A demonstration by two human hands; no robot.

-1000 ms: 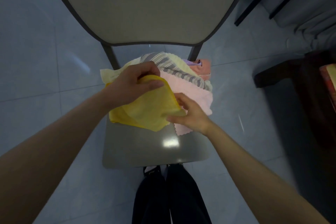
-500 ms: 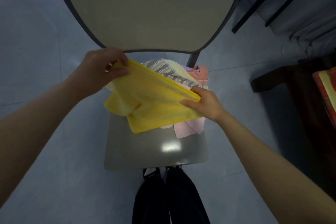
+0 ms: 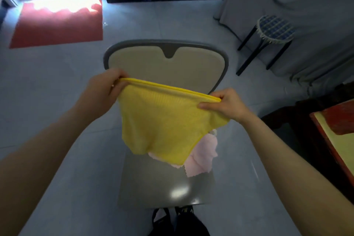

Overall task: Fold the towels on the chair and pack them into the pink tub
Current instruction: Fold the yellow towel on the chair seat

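Nearest, the person's dark shoes (image 3: 178,222) show just past the front edge of the chair (image 3: 166,188). On the seat the pink towel (image 3: 203,157) lies crumpled, one zigzag-cut corner trailing toward the front. The rest of the pile that showed a second ago is now hidden behind the yellow cloth.

Above the seat, the yellow towel (image 3: 162,120) has come clear of the heap. A second ago it lay bunched on the other towels, and half a second ago it was being drawn out low over them. Now it hangs free in front of the backrest (image 3: 153,65), its top hem pulled nearly taut and its lower part sagging in loose folds.

The left hand (image 3: 103,88) has its grip clamped round the hem's left corner. The right hand (image 3: 228,105) has its grip pinched on the right corner, thumb on the near face. Both hands have risen and spread apart.

By my reading, the first towel is opened out for folding, with no fold made and nothing packed yet.

Beyond the chair, a red mat (image 3: 57,25) lies on the floor far to its left and a stool (image 3: 274,28) stands far to its right. The pink tub is nowhere in view around the chair.
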